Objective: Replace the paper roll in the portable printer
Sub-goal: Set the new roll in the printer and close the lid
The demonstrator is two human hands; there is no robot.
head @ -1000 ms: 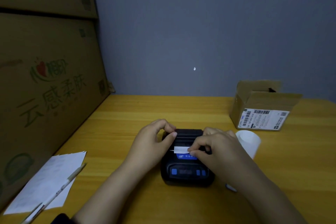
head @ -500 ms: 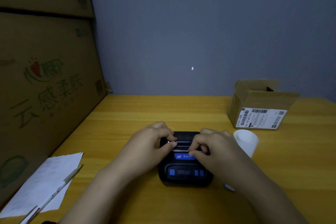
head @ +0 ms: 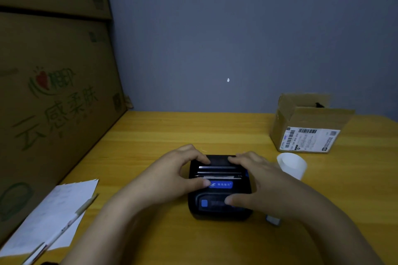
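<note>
A small black portable printer [head: 219, 194] with a blue label and blue buttons lies on the yellow wooden table [head: 172, 135] in front of me. Its lid looks lowered, with a thin strip of white paper showing at the metal tear bar. My left hand [head: 172, 176] grips the printer's left side, fingers over the lid's back edge and thumb by the blue label. My right hand [head: 256, 180] grips the right side, fingers on the lid and thumb on the front panel. A white paper roll [head: 293, 164] stands just right of the printer.
An open cardboard box [head: 308, 131] with a shipping label sits at the back right. Big cardboard cartons [head: 53, 92] stand along the left. A sheet of paper [head: 53, 217] and a pen [head: 64, 228] lie at the front left. A small white scrap [head: 273, 219] lies by my right wrist.
The paper tab that my fingers were pinching over the slot is now only a thin strip at the tear bar. Both hands have spread outward to the printer's sides and lid.
</note>
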